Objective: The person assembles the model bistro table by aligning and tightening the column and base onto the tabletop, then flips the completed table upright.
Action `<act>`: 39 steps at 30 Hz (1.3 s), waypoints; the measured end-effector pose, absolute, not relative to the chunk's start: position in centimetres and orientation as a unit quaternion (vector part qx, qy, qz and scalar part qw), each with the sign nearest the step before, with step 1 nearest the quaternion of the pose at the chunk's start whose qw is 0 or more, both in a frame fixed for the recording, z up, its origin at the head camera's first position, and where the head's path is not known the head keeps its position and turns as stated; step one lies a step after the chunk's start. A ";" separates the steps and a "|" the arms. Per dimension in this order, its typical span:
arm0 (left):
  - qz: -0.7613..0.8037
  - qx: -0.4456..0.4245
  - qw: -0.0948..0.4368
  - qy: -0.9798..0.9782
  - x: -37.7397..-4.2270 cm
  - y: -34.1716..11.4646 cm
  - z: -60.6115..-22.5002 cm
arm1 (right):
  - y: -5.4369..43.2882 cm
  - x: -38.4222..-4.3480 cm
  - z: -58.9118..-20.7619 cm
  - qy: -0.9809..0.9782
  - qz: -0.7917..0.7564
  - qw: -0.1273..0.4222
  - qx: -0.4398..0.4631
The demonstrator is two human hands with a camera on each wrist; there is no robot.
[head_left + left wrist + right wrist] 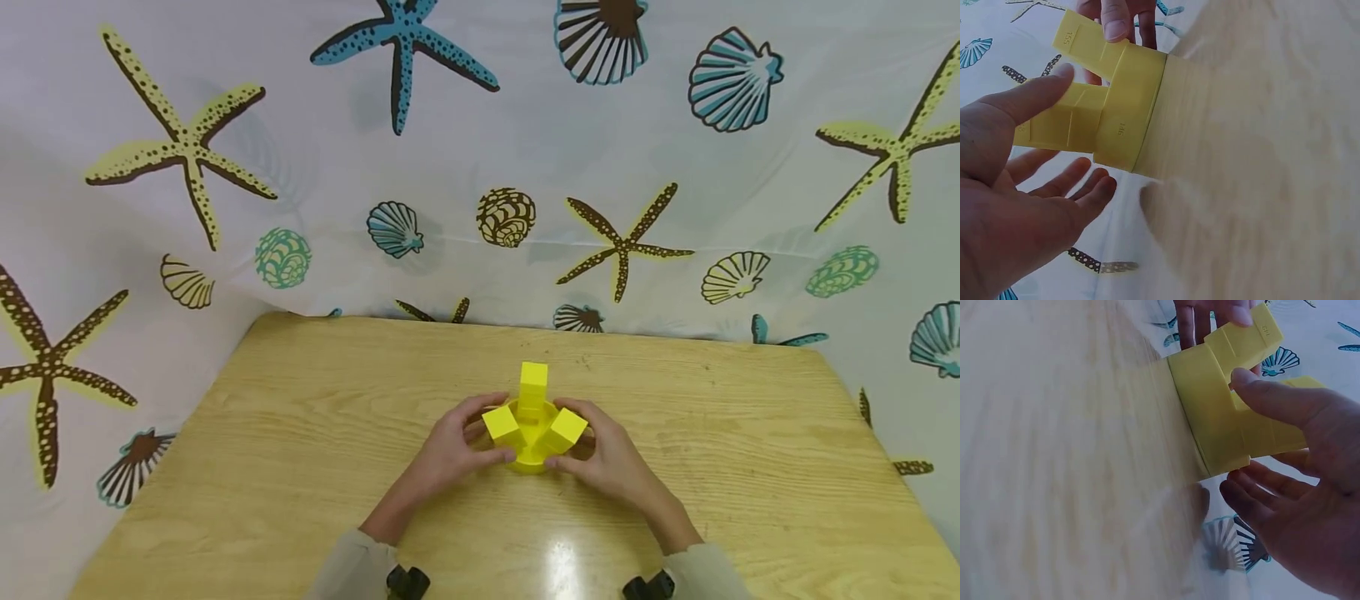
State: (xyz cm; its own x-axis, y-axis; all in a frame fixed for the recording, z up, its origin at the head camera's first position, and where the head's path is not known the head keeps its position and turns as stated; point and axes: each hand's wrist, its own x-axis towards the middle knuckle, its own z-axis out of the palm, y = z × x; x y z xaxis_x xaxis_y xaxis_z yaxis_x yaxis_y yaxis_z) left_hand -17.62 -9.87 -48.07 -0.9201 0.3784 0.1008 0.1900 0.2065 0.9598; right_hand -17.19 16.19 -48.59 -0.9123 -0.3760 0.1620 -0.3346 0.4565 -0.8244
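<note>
A yellow round-based piece (530, 463) with three square-ended prongs stands on the wooden table in front of me. Its prongs spread outward; the far one (533, 379) rises toward the back. My left hand (453, 442) curves around its left side, the thumb near the front rim and the other fingers behind. On the opposite side, my right hand (606, 450) holds it in the same way. Raised digits show on the base (1124, 119) in the left wrist view. In the right wrist view, the thumb (1272, 394) lies along a gap between prongs.
The wooden table (315, 417) extends around both hands. White cloth (457, 158) printed with starfish and shells hangs behind the table and along its sides. Small black devices (408, 581) sit at both cuffs.
</note>
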 end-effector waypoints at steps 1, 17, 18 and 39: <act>0.603 0.182 0.090 0.772 -17.7 -9.8 -48.2 | 16.2 -17.2 -48.6 0.853 -0.479 0.029 -0.204; 0.544 0.167 0.110 0.815 -18.5 -8.9 -48.8 | 16.2 -17.6 -48.5 0.855 -0.473 0.064 -0.203; 0.544 0.169 0.109 0.815 -18.5 -9.0 -48.8 | 16.1 -17.5 -48.5 0.854 -0.475 0.063 -0.202; 0.630 0.137 0.073 0.761 -18.1 -9.7 -47.0 | 16.9 -16.8 -45.6 0.811 -0.557 0.071 -0.165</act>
State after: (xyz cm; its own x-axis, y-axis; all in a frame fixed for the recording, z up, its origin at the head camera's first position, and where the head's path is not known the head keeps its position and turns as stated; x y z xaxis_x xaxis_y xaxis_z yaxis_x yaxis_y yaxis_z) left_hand -18.08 -9.66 -46.95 -0.9516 0.3013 0.0610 0.1163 0.1692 0.9787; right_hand -16.80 16.91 -45.56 -0.9355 -0.3465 0.0690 -0.1885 0.3243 -0.9270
